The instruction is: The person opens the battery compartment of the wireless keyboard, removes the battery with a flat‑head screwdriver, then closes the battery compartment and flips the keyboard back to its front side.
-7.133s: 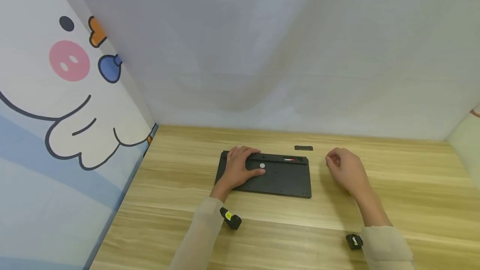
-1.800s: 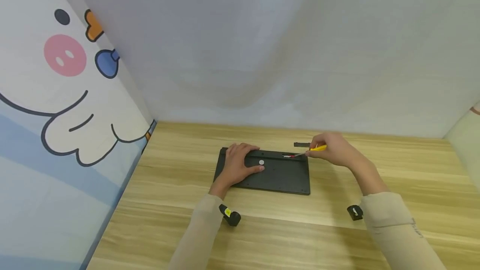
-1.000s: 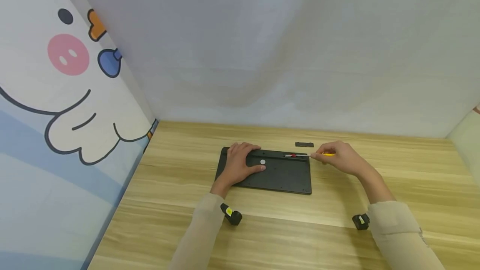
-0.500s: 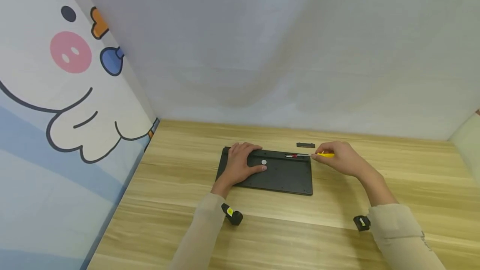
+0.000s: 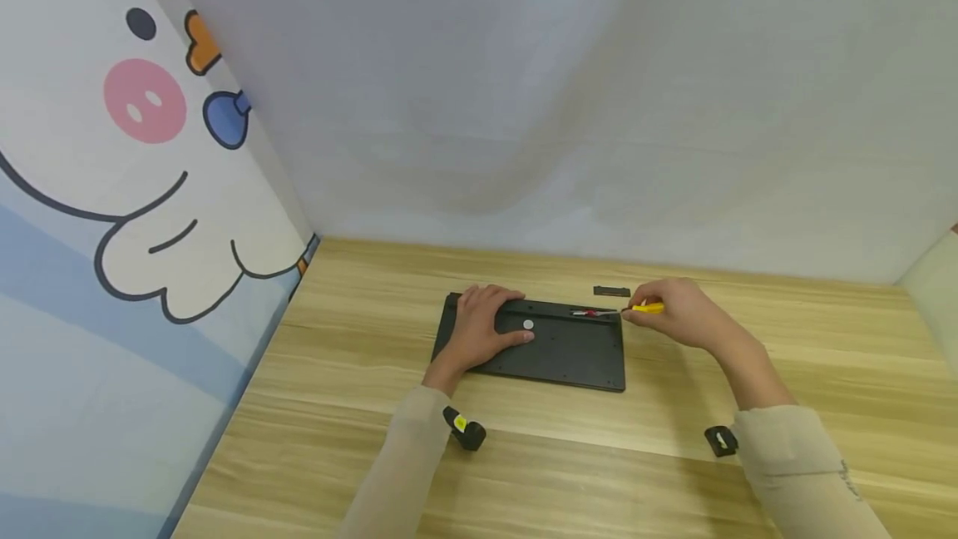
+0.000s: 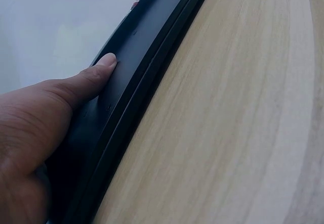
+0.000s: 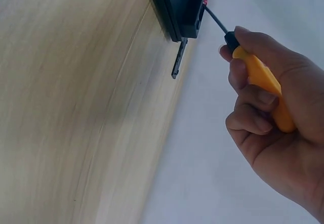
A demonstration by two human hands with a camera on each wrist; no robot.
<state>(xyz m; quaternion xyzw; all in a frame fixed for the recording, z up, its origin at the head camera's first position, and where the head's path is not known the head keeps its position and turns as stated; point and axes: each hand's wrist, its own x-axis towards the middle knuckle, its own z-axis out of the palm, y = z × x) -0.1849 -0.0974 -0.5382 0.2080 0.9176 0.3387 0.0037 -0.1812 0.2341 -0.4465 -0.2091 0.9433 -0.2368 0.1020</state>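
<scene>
A black keyboard [image 5: 561, 356] lies underside up on the wooden table, with a slim battery slot near its far right edge. Inside the slot a small red and silver battery [image 5: 589, 314] shows. My left hand [image 5: 476, 331] rests on the keyboard's left part, fingers over the far edge and thumb on the back. My right hand [image 5: 681, 314] grips a screwdriver [image 7: 260, 80] by its yellow handle. Its thin metal shaft points left into the slot, the tip at the battery; whether it touches cannot be made out. Just beyond the keyboard lies the black battery cover [image 5: 611, 291].
The wooden table [image 5: 554, 472] meets a pale curtain [image 5: 584, 148] just behind the cover. On the left stands a panel [image 5: 60, 273] with a cartoon print. Each wrist wears a small black camera.
Earlier my right hand was beside the keyboard, away from the slot; now its screwdriver reaches into the slot. In the last second it has barely shifted. My left hand stays on the keyboard.
</scene>
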